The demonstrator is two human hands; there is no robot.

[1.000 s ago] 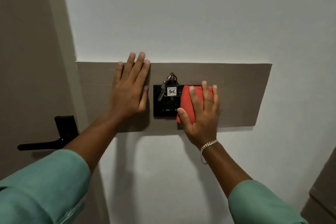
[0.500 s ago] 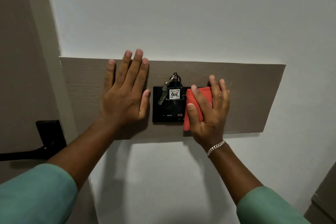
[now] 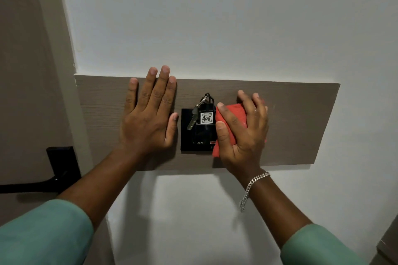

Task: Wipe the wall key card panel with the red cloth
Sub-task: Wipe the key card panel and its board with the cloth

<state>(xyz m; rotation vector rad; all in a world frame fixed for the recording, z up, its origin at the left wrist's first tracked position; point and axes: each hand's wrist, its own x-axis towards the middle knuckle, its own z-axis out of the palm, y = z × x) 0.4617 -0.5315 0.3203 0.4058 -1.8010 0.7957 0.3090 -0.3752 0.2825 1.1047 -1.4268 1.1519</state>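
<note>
A black key card panel (image 3: 195, 135) is mounted on a brown wooden backing board (image 3: 301, 122) on the white wall. A key fob tagged 406 (image 3: 206, 118) with a metal key (image 3: 192, 119) sits in its slot. My right hand (image 3: 242, 133) presses a folded red cloth (image 3: 233, 112) against the panel's right edge and the board beside it; the panel's right part is hidden under cloth and hand. My left hand (image 3: 148, 114) lies flat with fingers spread on the board, just left of the panel, holding nothing.
A brown door with a black lever handle (image 3: 58, 168) stands at the left, beside the door frame. Something brown shows at the bottom right corner (image 3: 387, 245). Plain white wall (image 3: 215, 17) lies above and below the board.
My right hand with the red cloth has slid a little to the right and its fingers have curled more around the cloth. My left hand stays flat on the board.
</note>
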